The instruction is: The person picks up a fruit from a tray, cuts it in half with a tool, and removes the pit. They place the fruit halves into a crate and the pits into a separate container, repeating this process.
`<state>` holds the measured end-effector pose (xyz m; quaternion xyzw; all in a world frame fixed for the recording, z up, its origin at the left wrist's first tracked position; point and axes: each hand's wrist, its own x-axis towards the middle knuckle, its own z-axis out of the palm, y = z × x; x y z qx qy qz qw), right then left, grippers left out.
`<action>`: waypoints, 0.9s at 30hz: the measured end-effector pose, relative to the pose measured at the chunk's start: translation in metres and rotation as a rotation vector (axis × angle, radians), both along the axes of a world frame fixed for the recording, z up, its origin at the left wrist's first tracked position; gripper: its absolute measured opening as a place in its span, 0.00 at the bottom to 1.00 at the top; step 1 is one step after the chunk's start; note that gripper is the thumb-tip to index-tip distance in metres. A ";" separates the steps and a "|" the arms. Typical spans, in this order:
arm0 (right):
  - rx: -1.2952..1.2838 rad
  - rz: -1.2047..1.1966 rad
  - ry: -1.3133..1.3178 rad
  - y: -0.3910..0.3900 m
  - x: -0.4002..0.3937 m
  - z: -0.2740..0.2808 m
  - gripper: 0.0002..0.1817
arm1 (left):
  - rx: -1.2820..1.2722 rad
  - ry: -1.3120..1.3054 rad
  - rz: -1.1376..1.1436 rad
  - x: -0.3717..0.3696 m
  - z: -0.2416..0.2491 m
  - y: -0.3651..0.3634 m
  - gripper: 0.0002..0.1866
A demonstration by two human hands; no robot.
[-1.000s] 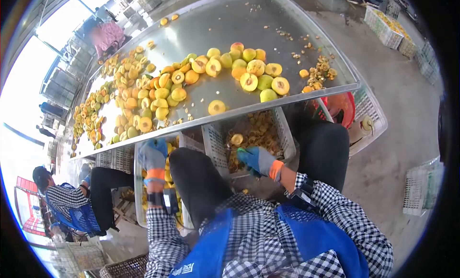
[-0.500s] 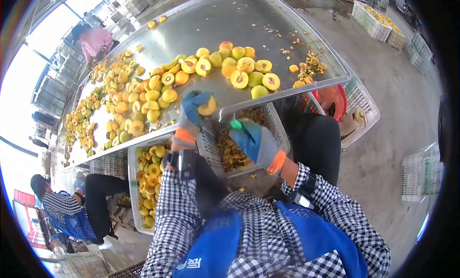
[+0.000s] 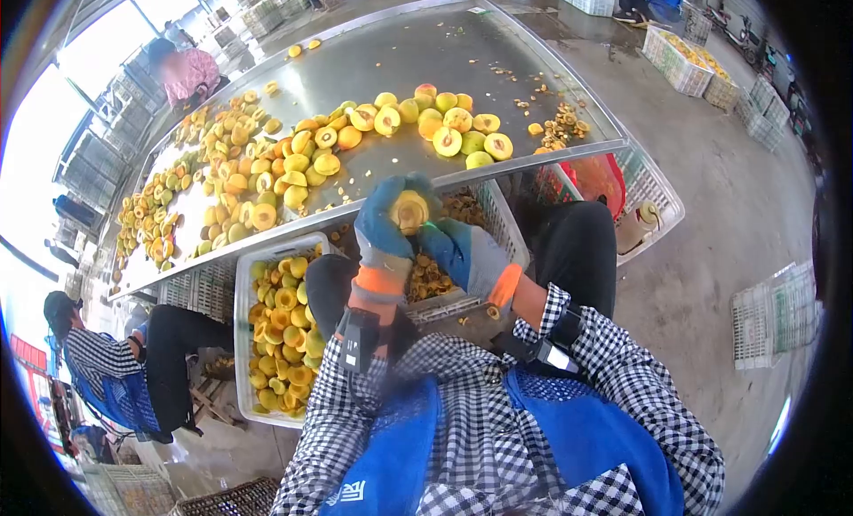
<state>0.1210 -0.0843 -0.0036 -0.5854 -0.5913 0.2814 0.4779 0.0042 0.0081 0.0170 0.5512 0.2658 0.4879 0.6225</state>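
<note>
Wrapped in a blue-grey glove with an orange cuff, my left hand grips a yellow peach half, its cut side facing up. My right hand, gloved the same way, is closed and meets the fruit from the right. A small green object shows at its fingertips, mostly hidden. Both hands are over a white crate holding brown pits and scraps. Beyond them, halved and whole peaches lie along the near side of a metal table.
A white crate full of peach halves stands to my left. Loose pits lie at the table's right corner, above a red basin. One person sits at left; another, in pink, is at the table's far left.
My left hand has brought the peach half down and right, away from the table edge. The right hand has moved slightly left, and the two hands now meet at the fruit.
</note>
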 end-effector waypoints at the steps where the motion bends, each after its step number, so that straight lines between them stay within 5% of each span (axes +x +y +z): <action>1: 0.000 0.036 0.115 0.004 -0.005 -0.016 0.24 | -0.031 -0.042 0.016 0.001 -0.004 0.000 0.16; 6: -0.213 0.170 0.569 -0.008 -0.016 -0.006 0.24 | -0.134 -0.218 0.066 0.005 -0.012 -0.011 0.18; 9: -0.345 0.212 0.662 -0.014 -0.006 0.010 0.22 | -0.277 -0.189 -0.162 -0.002 0.017 -0.021 0.19; 12: -0.460 0.251 0.751 -0.021 -0.010 -0.004 0.20 | 0.107 0.205 -0.139 -0.011 -0.010 -0.004 0.20; 17: -0.457 0.363 0.924 -0.016 0.002 -0.034 0.18 | -0.232 0.044 -0.063 0.007 -0.008 -0.017 0.21; 21: -0.589 0.356 0.980 -0.026 0.001 -0.035 0.19 | -0.243 0.201 -0.146 0.005 -0.013 -0.010 0.20; 24: -0.584 0.691 1.231 -0.036 0.013 -0.047 0.20 | 0.048 0.313 -0.454 -0.003 -0.011 -0.004 0.19; 25: -0.658 0.867 1.409 -0.035 0.022 -0.045 0.20 | -0.162 0.417 -0.420 -0.001 -0.004 -0.012 0.19; 27: -0.725 0.810 1.414 -0.042 0.015 -0.034 0.23 | 0.045 0.468 -0.467 -0.001 0.000 -0.013 0.19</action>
